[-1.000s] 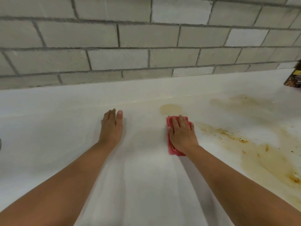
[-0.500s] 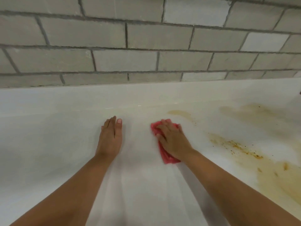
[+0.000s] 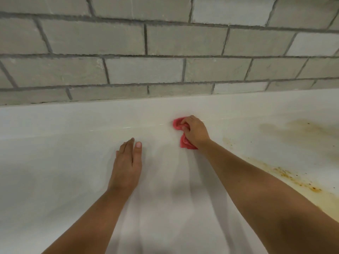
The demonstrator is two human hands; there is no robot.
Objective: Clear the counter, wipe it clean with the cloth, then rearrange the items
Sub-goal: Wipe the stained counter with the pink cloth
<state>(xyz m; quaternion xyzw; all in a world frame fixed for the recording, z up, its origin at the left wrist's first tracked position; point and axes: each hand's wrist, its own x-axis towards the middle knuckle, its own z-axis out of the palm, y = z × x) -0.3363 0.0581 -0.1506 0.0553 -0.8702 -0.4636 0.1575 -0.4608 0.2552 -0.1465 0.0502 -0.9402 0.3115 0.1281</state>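
On the white counter point(image 3: 55, 171) we log: right hand point(image 3: 196, 131) gripping crumpled pink cloth point(image 3: 184, 142) near the back edge, left hand point(image 3: 126, 165) flat, wiping step underway, brownish stains point(image 3: 293, 176) rightward likely next.

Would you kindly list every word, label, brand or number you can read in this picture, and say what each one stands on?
None: no text can be read here. The pink cloth gripped by the right hand, the left hand, the white counter, its brown stains and the grey block wall bear no writing, label or number.
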